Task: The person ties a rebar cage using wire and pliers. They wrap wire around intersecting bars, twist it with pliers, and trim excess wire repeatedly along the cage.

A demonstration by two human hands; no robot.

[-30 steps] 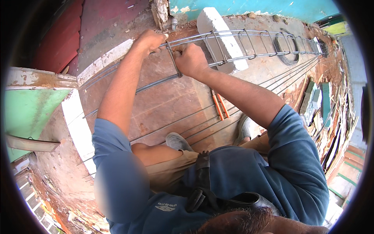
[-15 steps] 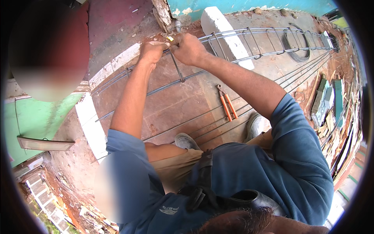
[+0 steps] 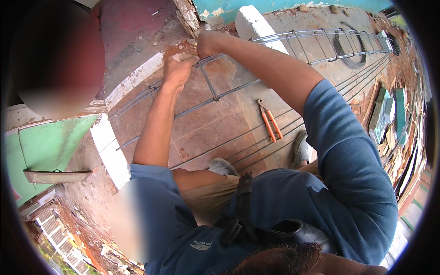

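Moved leftward since the earlier view: right hand (image 3: pixel 208 43), fingers hidden, grip impossible to tell — beside left hand (image 3: pixel 178 68), fingertips pinched on metal cage (image 3: pixel 209 82) passing over white block (image 3: pixel 251 20) — probably stiff, fairly heavy, best held by long bars (image 3: pixel 238 89).

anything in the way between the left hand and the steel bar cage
Nothing visible: the left hand is right at the steel bar cage, on its far side. The orange-handled tool lies apart, to the right, not between them.
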